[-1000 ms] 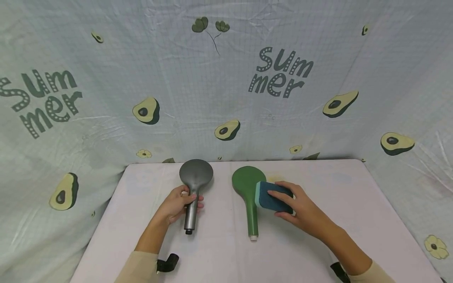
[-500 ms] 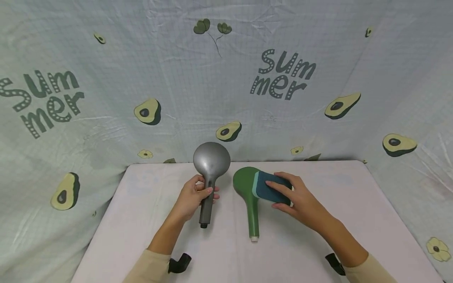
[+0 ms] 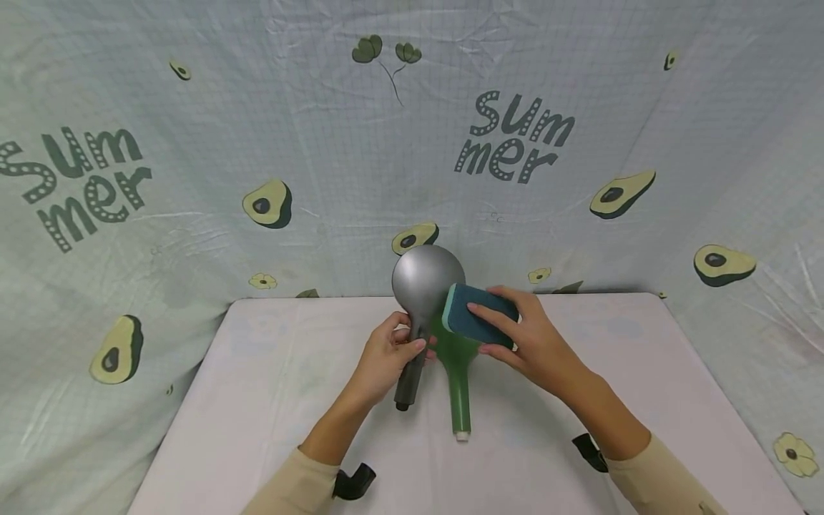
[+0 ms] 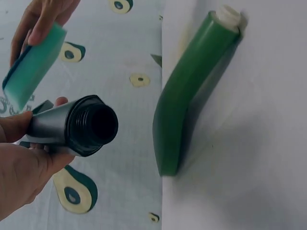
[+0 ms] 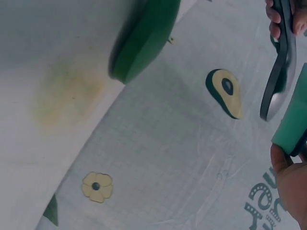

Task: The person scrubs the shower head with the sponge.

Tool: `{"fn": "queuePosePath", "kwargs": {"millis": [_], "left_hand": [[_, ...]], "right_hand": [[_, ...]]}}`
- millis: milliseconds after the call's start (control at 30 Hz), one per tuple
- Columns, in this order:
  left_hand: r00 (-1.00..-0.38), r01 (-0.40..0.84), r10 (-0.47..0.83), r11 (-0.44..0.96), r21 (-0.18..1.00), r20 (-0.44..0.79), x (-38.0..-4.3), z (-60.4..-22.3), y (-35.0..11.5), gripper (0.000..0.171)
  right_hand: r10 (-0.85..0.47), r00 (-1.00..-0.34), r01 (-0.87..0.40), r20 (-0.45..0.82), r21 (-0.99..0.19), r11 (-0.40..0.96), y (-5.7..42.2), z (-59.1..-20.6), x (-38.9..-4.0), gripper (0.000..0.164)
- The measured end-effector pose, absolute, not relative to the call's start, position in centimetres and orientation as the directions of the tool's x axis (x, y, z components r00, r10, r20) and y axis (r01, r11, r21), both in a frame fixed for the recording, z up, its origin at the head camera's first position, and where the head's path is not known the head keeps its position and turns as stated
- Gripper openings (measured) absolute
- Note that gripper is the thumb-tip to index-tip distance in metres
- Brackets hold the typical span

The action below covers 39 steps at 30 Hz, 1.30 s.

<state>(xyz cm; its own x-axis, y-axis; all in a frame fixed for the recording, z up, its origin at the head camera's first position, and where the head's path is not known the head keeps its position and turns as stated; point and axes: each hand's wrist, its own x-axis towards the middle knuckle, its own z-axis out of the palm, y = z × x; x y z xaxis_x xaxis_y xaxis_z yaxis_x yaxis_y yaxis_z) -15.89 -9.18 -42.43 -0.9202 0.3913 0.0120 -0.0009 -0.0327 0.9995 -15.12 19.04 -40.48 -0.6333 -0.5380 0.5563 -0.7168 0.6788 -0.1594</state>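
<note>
My left hand (image 3: 381, 361) grips a grey shower head (image 3: 426, 277) by its handle, raised off the table with the round head tilted up. In the left wrist view its black threaded end (image 4: 100, 124) faces the camera. Fingers and thumb of my right hand (image 3: 531, 340) pinch a sponge (image 3: 479, 315), dark blue on one face and mint green on the other. The sponge's edge overlaps the grey head's right side in the head view. Beneath both lies a green shower head (image 3: 459, 386) on the table, its white connector toward me and its round part mostly hidden.
A white-covered table (image 3: 309, 372) stands against a printed cloth backdrop (image 3: 322, 143) with avocados and lettering. A faint yellowish stain (image 5: 69, 93) marks the table in the right wrist view. Dark curved pieces (image 3: 355, 481) sit at both wrists beside the beige sleeves.
My left hand has lifted the grey shower head and carried it right, over the green one. My right hand has brought the sponge up and left toward it.
</note>
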Motion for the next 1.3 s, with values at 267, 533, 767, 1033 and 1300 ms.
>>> {"fn": "queuePosePath", "kwargs": {"millis": [267, 533, 767, 1033, 1300], "left_hand": [[-0.930, 0.065, 0.362, -0.029, 0.997, 0.072, -15.3, -42.0, -7.0, 0.028], [-0.927, 0.110, 0.353, -0.056, 0.992, 0.123, -14.8, -42.4, -6.0, 0.028], [-0.916, 0.129, 0.379, -0.028, 0.991, 0.130, -14.5, -43.1, -5.5, 0.027], [-0.904, 0.158, 0.401, -0.005, 0.987, 0.146, -14.3, -43.3, -5.3, 0.027], [-0.927, 0.196, 0.339, 0.077, 0.978, 0.159, -14.8, -43.2, -5.2, 0.030]], "right_hand": [[-0.591, -0.572, -0.749, 0.569, -0.067, 0.660, 17.3, -39.1, -15.3, 0.052], [-0.568, -0.580, -0.724, 0.584, -0.049, 0.688, 16.5, -37.8, -16.0, 0.069], [-0.426, -0.676, -0.623, 0.601, -0.157, 0.766, 17.4, -35.6, -18.3, 0.062], [-0.418, -0.694, -0.604, 0.586, -0.160, 0.781, 17.7, -34.3, -19.2, 0.059], [-0.579, -0.603, -0.687, 0.548, 0.012, 0.727, 15.7, -37.1, -15.7, 0.067]]}}
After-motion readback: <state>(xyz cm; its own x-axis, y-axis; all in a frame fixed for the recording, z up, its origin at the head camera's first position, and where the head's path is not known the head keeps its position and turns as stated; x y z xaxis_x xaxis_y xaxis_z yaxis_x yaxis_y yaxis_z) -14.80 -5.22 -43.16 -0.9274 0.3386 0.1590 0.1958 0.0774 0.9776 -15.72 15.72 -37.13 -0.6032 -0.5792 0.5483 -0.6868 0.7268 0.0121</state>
